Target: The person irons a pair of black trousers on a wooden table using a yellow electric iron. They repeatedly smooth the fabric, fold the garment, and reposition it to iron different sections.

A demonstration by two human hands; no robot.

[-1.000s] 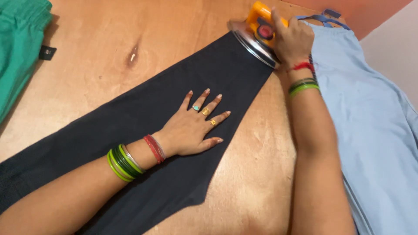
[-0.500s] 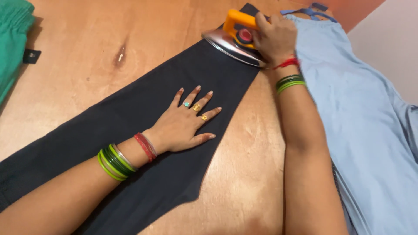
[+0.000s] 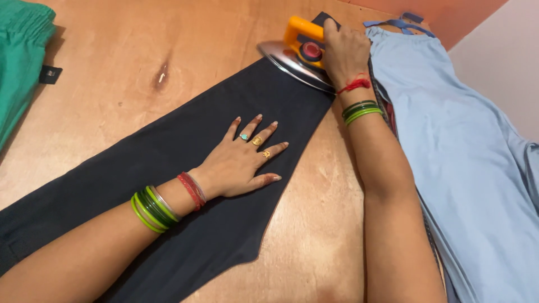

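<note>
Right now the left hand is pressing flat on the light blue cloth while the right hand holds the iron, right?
Not quite. In the head view the left hand lies flat on the black cloth, not the light blue cloth. The right hand does hold the iron.

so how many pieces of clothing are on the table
3. A black cloth garment lies flat mid-table under the left hand and the orange-handled iron; a light blue garment lies along the right; a green one is top left, partly out of frame.

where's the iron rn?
Head view, top centre: the iron sits on the far end of the black cloth, gripped by the right hand, beside the light blue garment.
</note>
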